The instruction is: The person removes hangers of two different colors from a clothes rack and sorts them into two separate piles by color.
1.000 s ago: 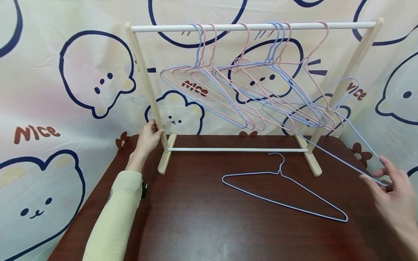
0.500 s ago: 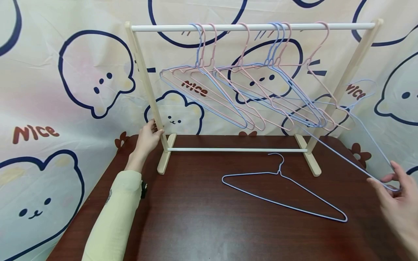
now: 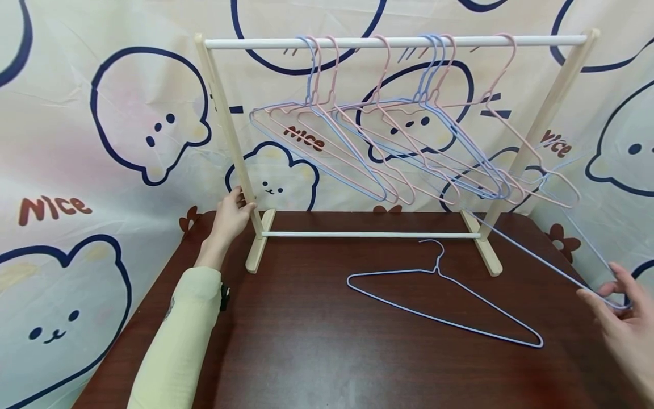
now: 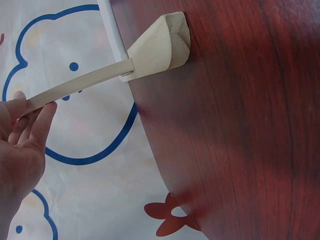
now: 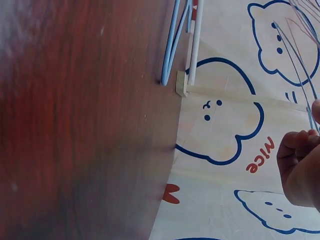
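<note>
My left hand (image 3: pixel 233 216) holds the left post (image 3: pixel 222 108) of a small wooden clothes rack, low down near its foot. In the left wrist view, the thumb and fingers of that hand (image 4: pixel 22 145) pinch the post (image 4: pixel 82 83) from both sides. Out to the right, my right hand (image 3: pixel 625 324) grips one corner of a light blue clothes hanger (image 3: pixel 557 268). This hanger is off the rail, slanting back toward the rack, and its hook end overlaps the rightmost pink hanger (image 3: pixel 516 130). Another blue hanger (image 3: pixel 449 322) lies on the table in front of the rack.
Several pink and blue hangers hang from the white top rail (image 3: pixel 352 43), some bunched together. A white lower bar (image 3: pixel 357 234) joins the wooden feet. The dark brown table (image 3: pixel 286 341) backs onto a cartoon-printed cloth (image 3: pixel 128 227).
My right hand has drawn the blue hanger to the right and slightly down. The rightmost pink hanger has swung outward to the right. My left hand stays on the post.
</note>
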Demonstrator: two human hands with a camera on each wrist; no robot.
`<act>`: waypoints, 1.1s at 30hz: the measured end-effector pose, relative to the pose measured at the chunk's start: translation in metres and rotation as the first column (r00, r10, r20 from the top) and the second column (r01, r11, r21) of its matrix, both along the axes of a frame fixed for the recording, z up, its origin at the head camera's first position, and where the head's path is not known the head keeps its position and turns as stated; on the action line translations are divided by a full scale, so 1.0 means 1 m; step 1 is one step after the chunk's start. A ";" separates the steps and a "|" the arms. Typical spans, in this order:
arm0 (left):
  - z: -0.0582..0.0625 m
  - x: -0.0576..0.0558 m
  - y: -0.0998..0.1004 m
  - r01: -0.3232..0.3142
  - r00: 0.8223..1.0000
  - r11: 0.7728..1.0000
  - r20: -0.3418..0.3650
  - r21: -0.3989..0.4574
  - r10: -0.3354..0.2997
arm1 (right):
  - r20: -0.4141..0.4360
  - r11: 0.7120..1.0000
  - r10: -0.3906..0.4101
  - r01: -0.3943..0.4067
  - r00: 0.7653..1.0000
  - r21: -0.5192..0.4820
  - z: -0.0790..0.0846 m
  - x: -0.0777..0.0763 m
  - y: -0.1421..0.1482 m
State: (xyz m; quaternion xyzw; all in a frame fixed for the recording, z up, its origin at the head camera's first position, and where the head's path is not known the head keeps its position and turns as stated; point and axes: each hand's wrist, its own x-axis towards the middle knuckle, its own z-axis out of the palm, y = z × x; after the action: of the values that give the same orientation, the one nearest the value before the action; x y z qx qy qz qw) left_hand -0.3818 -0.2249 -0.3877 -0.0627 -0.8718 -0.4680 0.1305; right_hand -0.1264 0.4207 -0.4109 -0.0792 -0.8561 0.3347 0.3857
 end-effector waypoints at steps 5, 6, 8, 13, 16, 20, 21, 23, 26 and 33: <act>0.000 0.000 0.000 -0.002 1.000 1.000 0.005 0.000 0.002 | 0.044 0.989 0.120 -0.115 0.992 -0.098 0.001 0.005 0.000; 0.000 0.000 0.000 -0.003 1.000 1.000 0.005 -0.001 0.003 | 0.046 0.984 0.146 -0.140 0.988 -0.112 0.001 0.006 0.000; 0.000 0.000 0.000 -0.003 1.000 1.000 0.005 -0.003 0.003 | 0.071 0.978 0.184 -0.175 0.980 -0.117 0.001 0.009 0.000; 0.000 0.000 0.000 -0.001 1.000 1.000 0.008 0.000 0.001 | 0.139 0.961 0.271 -0.261 0.952 -0.091 -0.002 0.014 -0.001; 0.000 0.000 0.001 0.000 1.000 1.000 0.009 0.004 0.000 | 0.182 0.949 0.314 -0.302 0.932 -0.090 -0.004 0.016 -0.003; 0.000 0.000 0.001 0.006 1.000 1.000 0.007 0.007 -0.006 | 0.251 0.937 0.349 -0.344 0.903 -0.064 -0.007 0.020 -0.006; 0.000 0.001 0.001 0.006 1.000 1.000 0.007 0.007 -0.006 | 0.258 0.931 0.361 -0.360 0.896 -0.056 -0.008 0.021 -0.006; 0.001 0.001 0.001 0.006 1.000 1.000 0.010 0.007 -0.006 | 0.276 0.921 0.384 -0.387 0.881 -0.044 -0.009 0.022 -0.007; 0.000 0.000 0.001 0.005 1.000 1.000 0.012 0.005 -0.005 | 0.335 0.917 0.388 -0.396 0.858 -0.050 -0.011 0.023 -0.008; -0.001 0.001 0.001 0.004 1.000 1.000 -0.008 0.003 -0.004 | 0.505 0.942 0.303 -0.335 0.808 -0.028 -0.015 0.024 -0.013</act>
State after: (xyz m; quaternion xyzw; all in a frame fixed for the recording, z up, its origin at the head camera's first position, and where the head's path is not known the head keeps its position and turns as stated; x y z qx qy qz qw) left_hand -0.3811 -0.2241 -0.3883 -0.0661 -0.8704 -0.4694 0.1332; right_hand -0.1029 0.4078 -0.4262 -0.0065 -0.9376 0.3357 0.0902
